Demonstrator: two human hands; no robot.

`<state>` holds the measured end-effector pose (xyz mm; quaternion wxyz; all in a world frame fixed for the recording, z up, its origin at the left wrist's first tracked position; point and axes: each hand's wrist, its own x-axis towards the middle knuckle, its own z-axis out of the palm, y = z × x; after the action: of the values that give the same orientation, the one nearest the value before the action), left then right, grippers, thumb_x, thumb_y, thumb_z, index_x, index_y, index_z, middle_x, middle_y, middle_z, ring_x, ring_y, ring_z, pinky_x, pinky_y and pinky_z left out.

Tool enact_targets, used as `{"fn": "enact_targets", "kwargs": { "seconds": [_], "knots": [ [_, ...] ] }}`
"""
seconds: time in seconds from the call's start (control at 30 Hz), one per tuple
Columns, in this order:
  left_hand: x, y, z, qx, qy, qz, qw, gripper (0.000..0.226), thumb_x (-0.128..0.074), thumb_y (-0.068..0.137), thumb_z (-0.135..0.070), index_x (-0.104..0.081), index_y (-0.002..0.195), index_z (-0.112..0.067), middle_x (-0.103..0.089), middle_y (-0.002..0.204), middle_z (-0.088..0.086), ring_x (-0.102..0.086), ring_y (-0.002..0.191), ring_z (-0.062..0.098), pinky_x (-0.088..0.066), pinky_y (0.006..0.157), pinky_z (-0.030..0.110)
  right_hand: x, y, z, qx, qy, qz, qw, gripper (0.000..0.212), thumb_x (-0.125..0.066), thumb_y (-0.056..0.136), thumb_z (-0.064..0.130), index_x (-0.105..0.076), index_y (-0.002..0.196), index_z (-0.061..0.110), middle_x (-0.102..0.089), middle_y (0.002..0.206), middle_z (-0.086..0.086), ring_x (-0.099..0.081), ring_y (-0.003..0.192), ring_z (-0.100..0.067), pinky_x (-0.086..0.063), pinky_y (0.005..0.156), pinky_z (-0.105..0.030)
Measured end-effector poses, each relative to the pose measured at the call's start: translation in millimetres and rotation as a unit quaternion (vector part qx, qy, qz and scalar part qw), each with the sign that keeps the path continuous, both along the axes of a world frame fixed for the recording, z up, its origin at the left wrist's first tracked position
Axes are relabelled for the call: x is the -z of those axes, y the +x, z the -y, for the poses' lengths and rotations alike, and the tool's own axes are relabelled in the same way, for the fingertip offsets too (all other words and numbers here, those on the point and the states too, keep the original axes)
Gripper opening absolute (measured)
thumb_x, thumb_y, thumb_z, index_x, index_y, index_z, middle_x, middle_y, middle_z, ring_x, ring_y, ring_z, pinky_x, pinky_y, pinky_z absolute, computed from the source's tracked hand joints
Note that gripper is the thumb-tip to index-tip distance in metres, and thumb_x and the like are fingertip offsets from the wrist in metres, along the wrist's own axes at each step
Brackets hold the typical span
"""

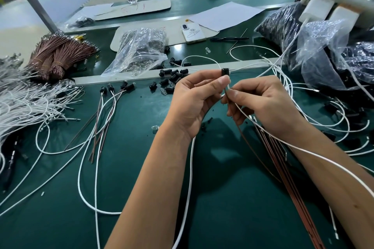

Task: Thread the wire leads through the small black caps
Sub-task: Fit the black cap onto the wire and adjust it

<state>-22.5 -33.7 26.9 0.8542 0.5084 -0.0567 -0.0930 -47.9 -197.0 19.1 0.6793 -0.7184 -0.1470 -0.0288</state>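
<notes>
While several capped leads (pixel 113 95) already lay finished well left of the fingers, one black cap (pixel 224 72) was pinched at the tips of the left hand (pixel 194 99). A white lead and a brown lead (pixel 228 90) were gripped just below it by the curled fingers of the right hand (pixel 263 103); the threading seemed partly done. Loose caps (pixel 172 79) waited just beyond the fingers, and many bare white leads (pixel 24 99) remained far left. Open green mat (pixel 141 178) was left beneath the fingers, crowded by bags (pixel 323 56) beyond the right knuckles.
</notes>
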Motion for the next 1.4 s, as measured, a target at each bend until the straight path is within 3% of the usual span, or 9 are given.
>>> {"fn": "enact_targets", "kwargs": {
  "seconds": [0.2,0.37,0.57,0.7,0.87,1.13,1.27,1.4],
  "knots": [
    [1,-1,3,-0.006,-0.004,-0.008,1.000,0.029,-0.078,0.066,-0.010,-0.072,0.093,-0.001,-0.066,0.081,0.013,-0.054,0.068,0.023,-0.051,0.063,0.024,1,1,0,-0.001,-0.004,0.005,1.000,0.022,-0.061,0.101,0.005,-0.074,0.084,-0.002,-0.066,0.064,-0.022,-0.059,0.053,-0.029,-0.053,0.049,-0.030],
    [2,-2,7,-0.002,-0.033,-0.038,0.999,0.009,-0.071,0.078,-0.003,-0.070,0.087,-0.004,-0.069,0.076,0.008,-0.059,0.060,0.016,-0.050,0.059,0.022,0,1,0,-0.006,0.012,0.007,1.000,0.025,-0.064,0.099,0.010,-0.079,0.079,0.014,-0.066,0.062,-0.016,-0.058,0.053,-0.029,-0.052,0.048,-0.029],
    [1,0,5,0.030,-0.022,-0.053,0.998,0.022,-0.065,0.083,-0.004,-0.071,0.104,0.000,-0.065,0.076,0.006,-0.055,0.066,0.015,-0.050,0.071,0.027,3,3,2,-0.009,-0.005,0.007,1.000,0.022,-0.061,0.100,0.004,-0.075,0.082,0.000,-0.066,0.061,-0.015,-0.057,0.051,-0.031,-0.050,0.047,-0.030],
    [1,0,3,0.027,-0.022,-0.060,0.998,0.015,-0.063,0.087,0.000,-0.071,0.100,-0.001,-0.068,0.075,0.005,-0.060,0.065,0.013,-0.052,0.070,0.024,3,4,2,-0.009,-0.008,0.009,1.000,0.024,-0.062,0.099,0.006,-0.076,0.080,0.005,-0.065,0.060,-0.017,-0.055,0.049,-0.030,-0.047,0.045,-0.031],
    [2,0,5,0.011,-0.038,-0.057,0.998,0.022,-0.067,0.081,-0.002,-0.071,0.103,0.001,-0.069,0.078,0.008,-0.062,0.064,0.012,-0.054,0.067,0.021,3,5,2,0.003,-0.009,0.010,1.000,0.025,-0.060,0.100,0.004,-0.074,0.080,-0.001,-0.064,0.057,-0.015,-0.054,0.046,-0.025,-0.045,0.044,-0.030],
    [6,-1,13,-0.019,-0.067,-0.059,0.996,0.012,-0.063,0.089,0.003,-0.073,0.095,0.000,-0.071,0.081,0.011,-0.062,0.063,0.014,-0.053,0.059,0.021,4,6,3,0.001,-0.014,0.005,1.000,0.025,-0.057,0.102,0.002,-0.071,0.083,-0.006,-0.063,0.057,-0.013,-0.053,0.044,-0.021,-0.046,0.044,-0.027],
    [7,-1,14,-0.027,-0.067,-0.059,0.996,0.012,-0.064,0.090,0.003,-0.071,0.099,0.002,-0.069,0.085,0.013,-0.063,0.063,0.012,-0.053,0.058,0.020,5,6,3,-0.003,-0.021,0.007,1.000,0.026,-0.058,0.102,0.004,-0.071,0.080,-0.001,-0.063,0.058,-0.012,-0.053,0.047,-0.023,-0.047,0.045,-0.030],
    [7,0,14,-0.032,-0.065,-0.057,0.996,0.014,-0.064,0.090,0.003,-0.070,0.102,0.004,-0.069,0.085,0.013,-0.061,0.061,0.014,-0.053,0.060,0.023,6,7,4,-0.001,-0.030,0.015,0.999,0.024,-0.058,0.101,0.001,-0.070,0.081,-0.005,-0.063,0.057,-0.014,-0.054,0.046,-0.023,-0.047,0.045,-0.029]
  ]
}}
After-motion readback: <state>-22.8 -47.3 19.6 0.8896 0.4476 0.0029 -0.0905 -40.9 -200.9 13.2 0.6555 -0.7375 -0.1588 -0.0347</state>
